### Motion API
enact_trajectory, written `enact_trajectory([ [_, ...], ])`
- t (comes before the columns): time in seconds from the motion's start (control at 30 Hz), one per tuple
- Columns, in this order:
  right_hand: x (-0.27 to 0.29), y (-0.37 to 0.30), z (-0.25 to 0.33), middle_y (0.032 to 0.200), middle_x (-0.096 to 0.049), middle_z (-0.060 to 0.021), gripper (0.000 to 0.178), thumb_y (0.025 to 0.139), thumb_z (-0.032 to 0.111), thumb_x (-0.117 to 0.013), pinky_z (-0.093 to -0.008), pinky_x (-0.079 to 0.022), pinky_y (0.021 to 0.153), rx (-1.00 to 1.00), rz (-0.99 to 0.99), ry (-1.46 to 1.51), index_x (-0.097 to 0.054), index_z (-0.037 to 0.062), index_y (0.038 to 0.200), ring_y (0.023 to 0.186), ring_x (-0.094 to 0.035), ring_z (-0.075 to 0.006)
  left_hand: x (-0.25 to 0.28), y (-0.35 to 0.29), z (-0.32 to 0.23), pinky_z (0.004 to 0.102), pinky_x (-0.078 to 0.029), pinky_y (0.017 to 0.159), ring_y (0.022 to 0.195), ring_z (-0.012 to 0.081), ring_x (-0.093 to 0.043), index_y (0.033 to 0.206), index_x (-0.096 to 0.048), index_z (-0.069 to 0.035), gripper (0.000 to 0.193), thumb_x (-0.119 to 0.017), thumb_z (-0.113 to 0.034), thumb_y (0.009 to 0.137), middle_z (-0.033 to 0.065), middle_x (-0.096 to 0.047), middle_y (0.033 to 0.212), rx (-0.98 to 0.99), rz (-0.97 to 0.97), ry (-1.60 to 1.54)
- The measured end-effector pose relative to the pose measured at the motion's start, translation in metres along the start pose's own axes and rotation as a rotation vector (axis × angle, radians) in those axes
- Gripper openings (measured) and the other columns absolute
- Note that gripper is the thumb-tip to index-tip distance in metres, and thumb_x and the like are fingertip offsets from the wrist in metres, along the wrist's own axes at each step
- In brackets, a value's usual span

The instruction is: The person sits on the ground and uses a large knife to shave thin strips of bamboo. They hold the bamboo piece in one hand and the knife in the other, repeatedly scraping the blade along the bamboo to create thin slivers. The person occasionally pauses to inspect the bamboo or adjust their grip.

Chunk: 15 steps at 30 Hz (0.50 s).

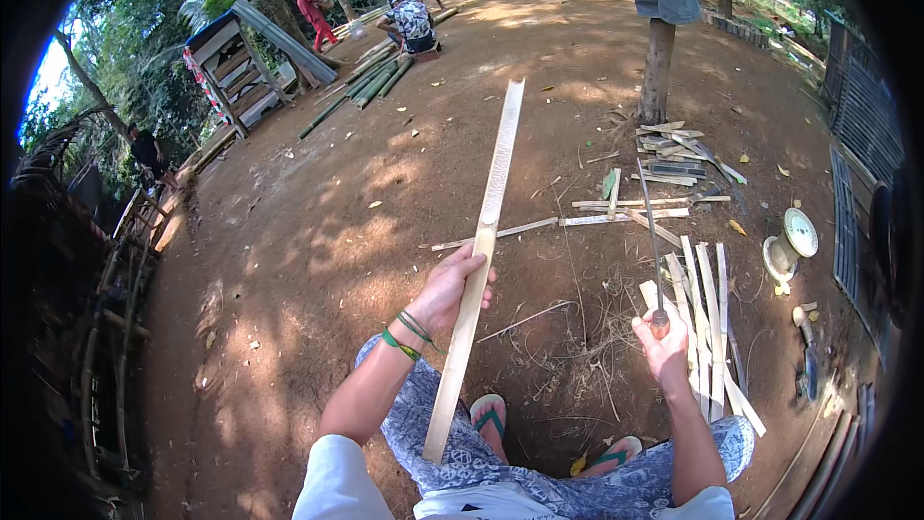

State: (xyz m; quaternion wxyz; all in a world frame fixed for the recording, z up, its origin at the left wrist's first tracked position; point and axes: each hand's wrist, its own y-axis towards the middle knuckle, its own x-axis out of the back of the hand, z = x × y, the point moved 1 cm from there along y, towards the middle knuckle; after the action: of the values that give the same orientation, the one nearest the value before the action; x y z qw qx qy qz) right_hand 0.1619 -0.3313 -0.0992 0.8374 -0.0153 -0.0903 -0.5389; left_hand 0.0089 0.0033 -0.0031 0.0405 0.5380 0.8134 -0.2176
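My left hand (454, 291) is closed round the middle of a long split bamboo strip (499, 169). The strip's pale hollow face with a node shows, its near end rests by my left thigh and its far end points away over the ground. In my right hand (666, 354) is the reddish-brown handle of a long knife (654, 246), its narrow dark blade pointing up and away, apart from the strip. Beneath and beside that hand lie several pale split bamboo strips (710, 327) on the dirt.
More bamboo pieces (630, 204) and a heap of offcuts (679, 154) lie by a tree trunk (658, 67). A white spool-like object (791, 241) and a second knife-like tool (807, 351) are on the right. Green bamboo poles (371, 82) and several people (414, 27) are far off.
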Motion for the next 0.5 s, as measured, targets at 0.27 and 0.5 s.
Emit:
enact_trajectory([
  [0.27,-0.019,-0.019,0.036,0.053,-0.057,-0.0064,0.025,0.08,0.026,-0.081,-0.0414,-0.047,0.057,0.34,-0.05,-0.532,-0.064,0.0088,0.08,0.055,-0.062,-0.0294,-0.067,-0.027,0.05,0.0217,-0.049,0.047,0.057,0.0074,-0.057,0.121,-0.049,-0.011,0.02,-0.049,-0.026,0.107,0.0004,-0.059,0.081,0.214,0.252,0.039],
  [0.5,-0.021,-0.023,0.029,0.064,-0.065,-0.0096,0.022,0.076,0.024,-0.081,-0.0444,-0.052,0.059,0.475,-0.066,-0.648,-0.064,0.0101,0.081,0.063,-0.068,-0.0328,-0.102,-0.032,0.077,0.0218,-0.048,0.046,0.053,0.0067,-0.055,0.118,-0.05,-0.01,0.021,-0.048,-0.028,0.108,-0.0012,-0.057,0.079,0.228,0.274,0.108],
])
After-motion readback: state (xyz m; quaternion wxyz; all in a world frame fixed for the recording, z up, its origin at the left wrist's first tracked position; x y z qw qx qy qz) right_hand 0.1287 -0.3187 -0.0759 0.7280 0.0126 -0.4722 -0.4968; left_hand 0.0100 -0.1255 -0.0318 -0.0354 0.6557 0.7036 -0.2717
